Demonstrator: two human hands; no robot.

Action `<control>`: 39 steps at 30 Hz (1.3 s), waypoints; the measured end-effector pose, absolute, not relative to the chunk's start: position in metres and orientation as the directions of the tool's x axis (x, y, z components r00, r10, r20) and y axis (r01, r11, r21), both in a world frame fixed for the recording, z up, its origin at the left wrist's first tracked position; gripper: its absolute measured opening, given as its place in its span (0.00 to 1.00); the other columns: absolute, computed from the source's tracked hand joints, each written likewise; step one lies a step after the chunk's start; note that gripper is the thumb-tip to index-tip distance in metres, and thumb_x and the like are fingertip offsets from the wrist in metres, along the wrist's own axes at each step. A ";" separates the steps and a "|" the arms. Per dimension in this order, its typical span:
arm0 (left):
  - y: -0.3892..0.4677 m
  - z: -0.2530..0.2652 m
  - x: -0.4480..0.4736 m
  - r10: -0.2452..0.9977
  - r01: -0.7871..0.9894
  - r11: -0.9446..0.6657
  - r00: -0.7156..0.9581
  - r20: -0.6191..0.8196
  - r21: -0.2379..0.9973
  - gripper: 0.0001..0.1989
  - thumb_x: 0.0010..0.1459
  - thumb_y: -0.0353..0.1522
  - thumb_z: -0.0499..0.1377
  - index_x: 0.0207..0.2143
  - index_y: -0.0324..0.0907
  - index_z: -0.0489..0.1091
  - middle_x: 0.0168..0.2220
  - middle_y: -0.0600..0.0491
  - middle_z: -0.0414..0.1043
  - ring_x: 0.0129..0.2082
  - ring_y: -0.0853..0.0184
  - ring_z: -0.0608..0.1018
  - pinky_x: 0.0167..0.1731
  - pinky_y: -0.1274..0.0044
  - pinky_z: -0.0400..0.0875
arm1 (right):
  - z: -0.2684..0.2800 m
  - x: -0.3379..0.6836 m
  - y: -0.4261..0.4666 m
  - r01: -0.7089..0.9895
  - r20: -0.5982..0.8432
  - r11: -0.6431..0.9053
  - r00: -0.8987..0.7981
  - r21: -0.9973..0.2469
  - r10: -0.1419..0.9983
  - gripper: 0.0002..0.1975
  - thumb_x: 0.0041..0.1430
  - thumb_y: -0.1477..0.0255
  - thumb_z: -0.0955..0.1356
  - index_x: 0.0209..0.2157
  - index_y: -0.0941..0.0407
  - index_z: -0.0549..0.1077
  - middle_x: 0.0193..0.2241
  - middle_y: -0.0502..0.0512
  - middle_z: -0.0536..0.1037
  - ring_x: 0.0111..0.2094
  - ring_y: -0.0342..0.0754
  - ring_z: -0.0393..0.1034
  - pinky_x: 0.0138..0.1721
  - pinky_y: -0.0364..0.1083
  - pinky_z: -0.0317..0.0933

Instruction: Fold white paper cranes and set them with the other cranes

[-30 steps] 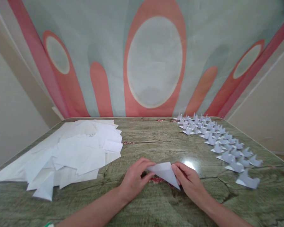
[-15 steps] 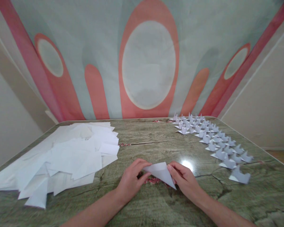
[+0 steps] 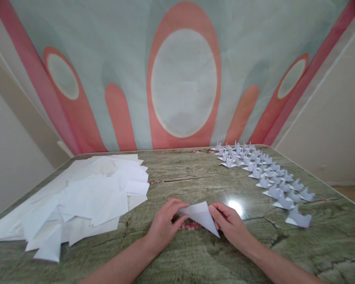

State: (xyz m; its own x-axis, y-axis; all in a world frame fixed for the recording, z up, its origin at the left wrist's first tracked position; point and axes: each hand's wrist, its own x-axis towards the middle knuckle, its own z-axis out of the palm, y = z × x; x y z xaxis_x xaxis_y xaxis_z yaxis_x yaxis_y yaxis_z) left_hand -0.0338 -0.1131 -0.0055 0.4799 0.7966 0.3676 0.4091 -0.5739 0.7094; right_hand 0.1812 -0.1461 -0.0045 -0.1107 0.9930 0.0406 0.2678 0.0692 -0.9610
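A folded piece of white paper (image 3: 201, 215), roughly triangular, is held between my two hands just above the table's near middle. My left hand (image 3: 167, 221) pinches its left corner between thumb and fingers. On the other side, my right hand (image 3: 227, 221) grips the right edge, with the thumb on the near face and the other fingers partly hidden behind. One point of the paper hangs down toward me beside the right fingers.
Loose white paper sheets (image 3: 106, 193) lie in a spread pile on the left, a small folded piece (image 3: 51, 246) at its near edge. Rows of folded paper birds (image 3: 274, 192) stand along the right of the wood-patterned table (image 3: 177, 169). Behind hangs a patterned cloth (image 3: 130, 47).
Both hands keep nearly the same hold on the folded paper. The whole view has shifted very slightly; nothing has been picked up or put down.
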 end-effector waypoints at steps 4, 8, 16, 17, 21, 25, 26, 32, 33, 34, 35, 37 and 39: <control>-0.114 -0.006 -0.034 0.795 0.402 -0.574 0.481 0.369 0.714 0.13 0.56 0.27 0.58 0.44 0.44 0.68 0.40 0.51 0.67 0.41 0.68 0.70 0.41 0.76 0.66 | -0.004 0.181 -0.145 0.285 0.039 0.069 -0.110 -0.956 0.993 0.17 0.61 0.61 0.59 0.26 0.58 0.67 0.17 0.45 0.61 0.20 0.40 0.57 0.22 0.39 0.51; -0.114 -0.006 -0.033 0.783 0.391 -0.591 0.488 0.385 0.706 0.12 0.55 0.26 0.58 0.43 0.44 0.68 0.40 0.51 0.68 0.41 0.68 0.71 0.41 0.76 0.66 | -0.004 0.184 -0.144 0.285 0.025 0.056 -0.109 -0.957 0.994 0.16 0.61 0.61 0.60 0.27 0.58 0.68 0.18 0.45 0.61 0.21 0.40 0.57 0.22 0.39 0.52; -0.114 -0.002 -0.033 0.751 0.366 -0.632 0.508 0.422 0.683 0.10 0.56 0.27 0.58 0.41 0.43 0.69 0.41 0.50 0.67 0.42 0.67 0.71 0.43 0.75 0.67 | -0.008 0.186 -0.144 0.292 0.020 0.046 -0.090 -0.955 0.996 0.16 0.60 0.61 0.60 0.27 0.58 0.68 0.18 0.45 0.62 0.20 0.40 0.56 0.21 0.39 0.51; -0.115 -0.002 -0.033 0.748 0.363 -0.636 0.507 0.428 0.681 0.09 0.55 0.27 0.58 0.40 0.43 0.69 0.41 0.50 0.67 0.42 0.67 0.71 0.43 0.75 0.67 | -0.007 0.186 -0.144 0.292 0.022 0.047 -0.089 -0.955 0.996 0.16 0.60 0.61 0.60 0.27 0.58 0.68 0.18 0.45 0.62 0.20 0.40 0.56 0.21 0.39 0.51; -0.115 -0.004 -0.033 0.744 0.362 -0.644 0.501 0.442 0.674 0.08 0.54 0.25 0.58 0.37 0.43 0.69 0.40 0.50 0.68 0.42 0.66 0.71 0.42 0.74 0.67 | -0.006 0.189 -0.142 0.281 0.018 0.040 -0.079 -0.959 0.997 0.15 0.60 0.61 0.60 0.28 0.57 0.68 0.16 0.45 0.63 0.19 0.40 0.57 0.20 0.39 0.51; -0.115 -0.004 -0.034 0.737 0.392 -0.659 0.508 0.446 0.643 0.06 0.52 0.24 0.58 0.33 0.42 0.69 0.40 0.50 0.68 0.41 0.66 0.71 0.42 0.74 0.66 | -0.009 0.194 -0.139 0.279 0.021 0.032 -0.041 -0.960 0.999 0.15 0.58 0.61 0.62 0.26 0.57 0.68 0.16 0.44 0.62 0.18 0.39 0.57 0.19 0.39 0.51; -0.115 -0.003 -0.034 0.726 0.398 -0.674 0.513 0.458 0.622 0.06 0.52 0.24 0.59 0.32 0.42 0.69 0.39 0.50 0.69 0.41 0.66 0.71 0.42 0.73 0.66 | -0.010 0.195 -0.139 0.274 0.016 0.024 -0.031 -0.961 0.999 0.15 0.58 0.61 0.62 0.26 0.57 0.67 0.15 0.44 0.62 0.17 0.39 0.56 0.18 0.39 0.50; -0.123 0.006 -0.029 0.561 0.384 -0.815 0.707 0.430 0.433 0.08 0.57 0.28 0.55 0.40 0.44 0.68 0.41 0.52 0.72 0.47 0.65 0.69 0.50 0.69 0.59 | -0.014 0.193 -0.137 0.197 -0.094 -0.092 0.002 -0.976 0.996 0.16 0.58 0.58 0.61 0.26 0.56 0.65 0.10 0.42 0.63 0.11 0.38 0.54 0.14 0.38 0.49; -0.124 0.007 -0.028 0.543 0.384 -0.827 0.737 0.403 0.412 0.10 0.58 0.28 0.54 0.42 0.45 0.67 0.42 0.52 0.72 0.48 0.66 0.69 0.51 0.69 0.58 | -0.014 0.192 -0.137 0.176 -0.110 -0.108 -0.002 -0.978 0.994 0.16 0.58 0.58 0.61 0.26 0.56 0.65 0.11 0.42 0.63 0.11 0.38 0.55 0.13 0.38 0.49; -0.125 0.006 -0.027 0.531 0.387 -0.835 0.755 0.384 0.392 0.11 0.59 0.28 0.53 0.44 0.45 0.67 0.43 0.53 0.72 0.49 0.67 0.70 0.52 0.69 0.57 | -0.014 0.191 -0.138 0.157 -0.122 -0.119 -0.008 -0.980 0.992 0.16 0.58 0.58 0.61 0.26 0.56 0.64 0.11 0.42 0.64 0.11 0.38 0.56 0.13 0.38 0.50; -0.125 0.005 -0.026 0.525 0.394 -0.839 0.766 0.371 0.374 0.11 0.60 0.28 0.52 0.45 0.45 0.66 0.44 0.53 0.72 0.49 0.67 0.70 0.53 0.69 0.56 | -0.015 0.191 -0.138 0.141 -0.132 -0.129 -0.012 -0.981 0.991 0.16 0.57 0.58 0.61 0.26 0.56 0.64 0.11 0.42 0.65 0.10 0.38 0.57 0.13 0.38 0.51; -0.124 0.001 -0.025 0.524 0.412 -0.844 0.771 0.361 0.344 0.11 0.61 0.28 0.50 0.45 0.46 0.67 0.44 0.54 0.73 0.48 0.68 0.71 0.53 0.69 0.57 | -0.017 0.191 -0.137 0.127 -0.150 -0.147 -0.012 -0.981 0.989 0.16 0.57 0.57 0.61 0.26 0.56 0.64 0.11 0.42 0.66 0.10 0.39 0.58 0.13 0.38 0.53; -0.123 -0.003 -0.026 0.531 0.427 -0.841 0.768 0.358 0.332 0.11 0.61 0.28 0.50 0.44 0.46 0.68 0.44 0.54 0.73 0.47 0.68 0.72 0.53 0.70 0.58 | -0.019 0.192 -0.136 0.138 -0.164 -0.162 -0.003 -0.977 0.986 0.16 0.56 0.57 0.61 0.27 0.56 0.64 0.11 0.43 0.66 0.10 0.39 0.59 0.12 0.38 0.54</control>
